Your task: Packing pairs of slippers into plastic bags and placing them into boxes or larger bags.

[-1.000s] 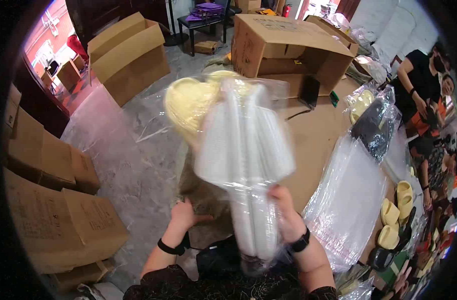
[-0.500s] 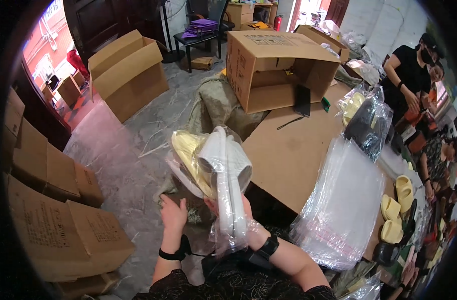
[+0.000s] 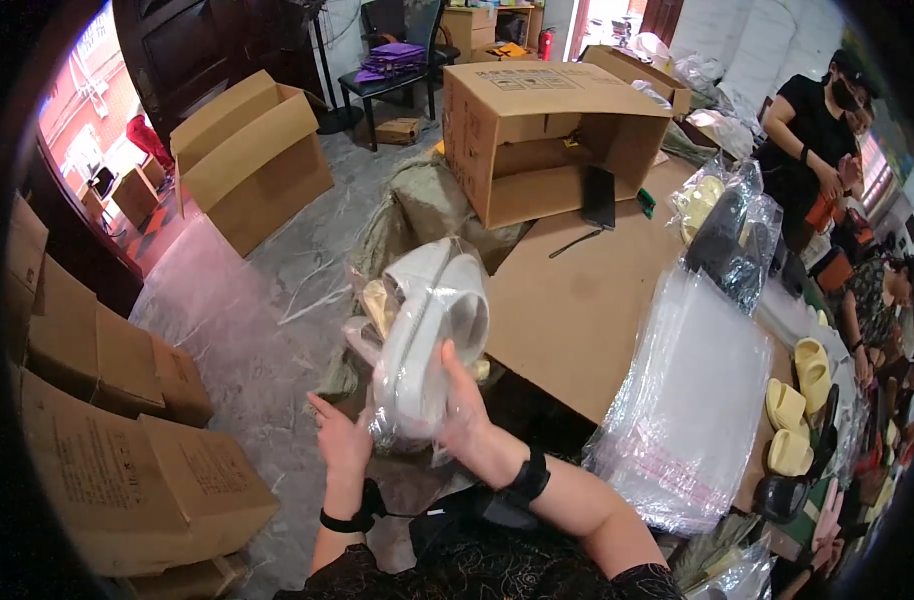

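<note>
"While your right hand (image 3: 467,415) grips, what is it clamped on?"

"Thick white slippers (image 3: 401,345) in a crinkled clear plastic bag (image 3: 385,426), slanting up and away from the hands. The left hand (image 3: 343,440) is spread just beside the bag's lower end; whether it touches, I cannot tell."

"I'd press the right thumb firmly through the film and support the lower end with the left palm; slick plastic probably slides."

"Agreed. A pale yellow piece of footwear (image 3: 377,305) shows just past the white pair, leftward; I can't tell whether it shares their bag."

"Any containers farther out?"

"Just beyond the hands, a slack grey-green woven sack (image 3: 427,195), contents hidden. Right of the right hand, flat clear plastic sleeves (image 3: 692,400) lie stacked on the brown worktop (image 3: 557,310). Farther ahead, a brown cardboard carton (image 3: 537,82) lies sideways, a thin black panel (image 3: 599,197) at its mouth. Off to the forward left stands another open brown carton (image 3: 267,165), its inside mostly hidden."
</note>
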Available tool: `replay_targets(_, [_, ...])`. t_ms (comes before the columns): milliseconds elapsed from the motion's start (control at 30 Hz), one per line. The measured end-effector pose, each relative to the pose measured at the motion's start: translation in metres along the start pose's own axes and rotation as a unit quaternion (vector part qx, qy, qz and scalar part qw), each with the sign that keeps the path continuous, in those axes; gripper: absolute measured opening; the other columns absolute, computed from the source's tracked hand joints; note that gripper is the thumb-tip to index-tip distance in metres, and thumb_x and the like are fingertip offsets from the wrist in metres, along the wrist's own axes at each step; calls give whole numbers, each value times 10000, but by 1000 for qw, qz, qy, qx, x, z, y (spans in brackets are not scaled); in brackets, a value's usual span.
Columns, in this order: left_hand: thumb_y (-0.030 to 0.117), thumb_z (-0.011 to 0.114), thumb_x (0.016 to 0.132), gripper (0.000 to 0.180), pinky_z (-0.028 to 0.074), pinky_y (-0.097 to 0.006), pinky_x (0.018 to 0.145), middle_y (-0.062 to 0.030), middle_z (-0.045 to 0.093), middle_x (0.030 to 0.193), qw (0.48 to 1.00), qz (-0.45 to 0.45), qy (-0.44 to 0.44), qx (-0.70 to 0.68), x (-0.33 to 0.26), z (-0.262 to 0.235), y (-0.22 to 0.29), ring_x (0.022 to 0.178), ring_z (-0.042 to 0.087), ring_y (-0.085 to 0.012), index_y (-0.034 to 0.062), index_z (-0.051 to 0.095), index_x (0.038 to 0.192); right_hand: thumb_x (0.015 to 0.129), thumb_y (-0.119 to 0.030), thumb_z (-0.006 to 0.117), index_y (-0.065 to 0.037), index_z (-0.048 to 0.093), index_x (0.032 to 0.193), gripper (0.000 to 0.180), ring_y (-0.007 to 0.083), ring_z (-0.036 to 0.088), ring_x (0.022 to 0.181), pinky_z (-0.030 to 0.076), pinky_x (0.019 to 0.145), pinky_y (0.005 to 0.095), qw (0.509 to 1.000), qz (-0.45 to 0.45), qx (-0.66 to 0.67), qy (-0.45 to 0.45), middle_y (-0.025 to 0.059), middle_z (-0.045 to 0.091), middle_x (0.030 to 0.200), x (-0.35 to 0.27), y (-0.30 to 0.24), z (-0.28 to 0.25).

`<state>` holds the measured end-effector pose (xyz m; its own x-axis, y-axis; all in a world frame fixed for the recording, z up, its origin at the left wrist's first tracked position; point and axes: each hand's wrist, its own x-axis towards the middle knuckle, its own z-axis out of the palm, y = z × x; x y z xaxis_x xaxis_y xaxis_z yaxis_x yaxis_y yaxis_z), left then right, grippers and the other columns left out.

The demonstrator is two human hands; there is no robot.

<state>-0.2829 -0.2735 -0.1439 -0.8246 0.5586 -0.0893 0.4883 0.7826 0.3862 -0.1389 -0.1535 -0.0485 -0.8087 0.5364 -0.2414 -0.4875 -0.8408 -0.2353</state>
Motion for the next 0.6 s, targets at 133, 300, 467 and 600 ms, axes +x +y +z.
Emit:
replay_targets(133, [228,663,812,688,468,-469,888,-301,565,1155,999,17,-12,-35,0,-3,0,1039,588,-433,-83,348,1339,1012,-498,310,-75,318,1450,609,327,515,1229,401,1055,500,1000,0,22,16,160,485,1380,-3,7,-15])
replay_targets(300, [215,652,801,208,493,-436,720,-171,662,773,949,223,94,-204,12,15,-23,784,651,-357,17,617,854,972,-394,539,-12,391,1380,578,277,509,1223,440,1012,426,995,-19,-80,62,144,495,1363,23,2,-37])
replay_targets(467, [272,554,891,288,493,-350,586,-161,648,904,921,-89,-72,-374,46,12,-56,735,672,-272,3,567,993,940,-347,613,28,545,1237,483,255,647,978,524,872,374,988,23,-107,110,136,640,1145,24,-16,-69])
replay_targets(600, [290,498,955,323,473,-274,508,-137,620,950,772,-143,-47,-617,25,3,-38,719,682,-260,-2,501,1093,946,-337,605,34,530,1250,485,252,653,966,529,858,363,990,7,-96,105,136,642,1147,25,-9,-76])
